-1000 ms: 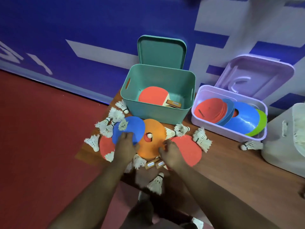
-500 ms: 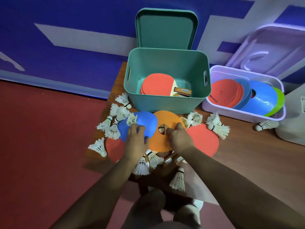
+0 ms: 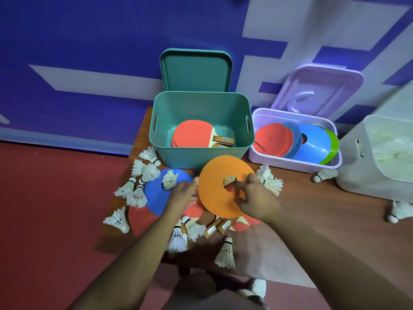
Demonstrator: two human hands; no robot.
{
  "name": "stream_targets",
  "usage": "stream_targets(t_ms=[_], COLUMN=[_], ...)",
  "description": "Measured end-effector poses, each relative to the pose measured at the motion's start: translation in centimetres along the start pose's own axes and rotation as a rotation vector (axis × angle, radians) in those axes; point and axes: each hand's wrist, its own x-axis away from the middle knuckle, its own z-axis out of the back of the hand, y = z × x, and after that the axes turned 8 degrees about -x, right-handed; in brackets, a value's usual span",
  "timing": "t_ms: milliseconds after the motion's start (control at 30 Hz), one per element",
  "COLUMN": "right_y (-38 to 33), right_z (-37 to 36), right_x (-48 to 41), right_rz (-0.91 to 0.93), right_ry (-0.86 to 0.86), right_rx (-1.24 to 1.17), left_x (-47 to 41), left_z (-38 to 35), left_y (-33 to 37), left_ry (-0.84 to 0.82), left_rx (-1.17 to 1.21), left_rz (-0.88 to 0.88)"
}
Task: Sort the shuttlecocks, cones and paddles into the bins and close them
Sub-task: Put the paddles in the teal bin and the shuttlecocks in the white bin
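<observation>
1. Fingers (image 3: 251, 179) of the right hand (image 3: 257, 200) pinch the orange cone (image 3: 212, 175) at its centre hole.
2. Left hand (image 3: 182, 195), fingers straight and holding nothing, lies over the blue cone (image 3: 156, 195) at 9 o'clock.
3. Green bin (image 3: 190, 156) stands open at 12 o'clock, purple bin (image 3: 279, 162) at 2 o'clock.

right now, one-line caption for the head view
Right hand grips the orange cone, left hand open by the blue cone.

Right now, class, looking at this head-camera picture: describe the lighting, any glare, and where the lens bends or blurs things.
Head view: dim, violet-tinted light; a glare sheen on the blue cone in the lilac bin; the white bin at the right edge leans with wide-lens stretch and is washed out, its contents blurred; the right hand pinching the orange cone is fairly sharp.
</observation>
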Motion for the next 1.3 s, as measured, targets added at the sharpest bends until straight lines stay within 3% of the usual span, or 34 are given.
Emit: stream_targets(t_ms=[67,167,233,300,367,433,500,533,633,667,800,967,1300], right_y=[-0.2,-0.6,-0.5,-0.2,0.2,0.9,1.6,1.7,2.5,2.9,4.2,5.1,6.2], right_z=[-0.1,-0.7,-1.2,-1.2,-1.5,-2.2,-2.9,-2.8,-2.1,-1.9,-1.6,-1.5,0.5], right_x=[0.2,0.3,0.0,-0.3,-0.6,-1.0,-1.1,-1.0,-0.9,-1.0,-0.9,-0.3,1.7], right_rz=[0.037,0.061,-0.056,-0.307,-0.538,-0.612,-0.629,-0.627,-0.602,-0.587,-0.58,-0.574,-0.521], right_ry=[-0.036,0.013,0.207,0.314,0.203,0.031,-0.032,-0.038,0.003,0.016,0.059,0.081,0.111], right_rx=[-0.039,-0.194,-0.394,-0.621,-1.037,-1.478,-1.648,-1.679,-1.717,-1.716,-1.684,-1.678,-1.61], left_x=[0.8,1.3,1.2,1.3,1.5,1.3,1.5,1.5,0.5,-0.1,-1.8,-2.7,2.1], left_z=[-0.7,-0.5,0.0,0.4,0.4,0.2,-0.3,-0.4,0.2,0.7,1.5,1.6,-0.8], left_y=[0.6,0.4,-0.1,-0.6,-1.2,-1.6,-1.5,-1.4,-1.9,-2.3,-3.4,-3.4,1.9], left_ry=[-0.133,-0.135,-0.107,-0.14,-0.174,-0.213,-0.16,-0.07,0.4,0.485,0.41,0.37,0.337], left_rx=[0.208,0.36,0.455,0.536,0.592,0.622,0.574,0.44,-0.395,-0.566,-0.929,-0.921,-0.271], left_rz=[0.027,0.035,0.063,0.057,0.053,0.054,0.07,0.06,-0.158,-0.234,-0.163,-0.205,-0.24])
